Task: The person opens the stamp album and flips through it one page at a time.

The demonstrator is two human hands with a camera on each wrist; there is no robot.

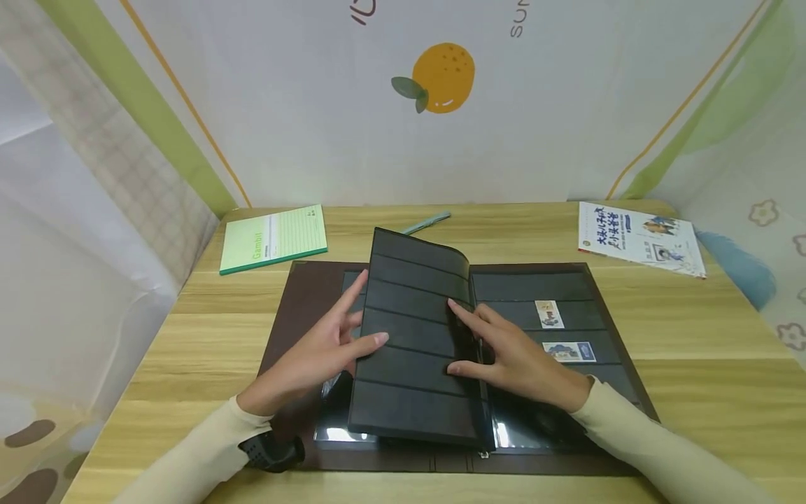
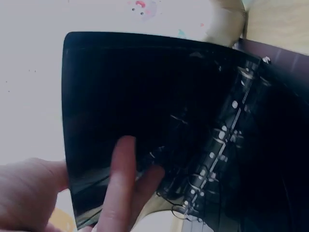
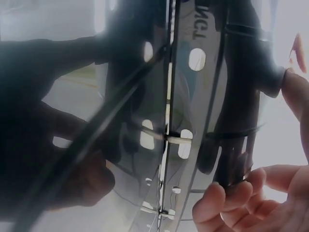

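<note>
A brown ring-binder stamp album (image 1: 296,301) lies open on the wooden table (image 1: 705,343). One black page (image 1: 415,336) stands half raised over its left side. My left hand (image 1: 368,311) grips that page's left edge, thumb on top and fingers (image 2: 120,179) under the page (image 2: 145,96). My right hand (image 1: 462,337) touches the page's top face beside the spine with index fingertip and thumb. Two stamps (image 1: 549,313) (image 1: 569,351) sit in the right-hand page's strips. The metal rings (image 2: 217,145) show in the left wrist view. The right hand's fingers (image 3: 227,203) lie by punched clear sheets (image 3: 188,96).
A green notepad (image 1: 273,238) lies at the back left, a pen (image 1: 427,222) behind the album, and a white book (image 1: 639,238) at the back right. Printed cloth walls close off the table's back and sides. A dark watch (image 1: 271,451) is on my left wrist.
</note>
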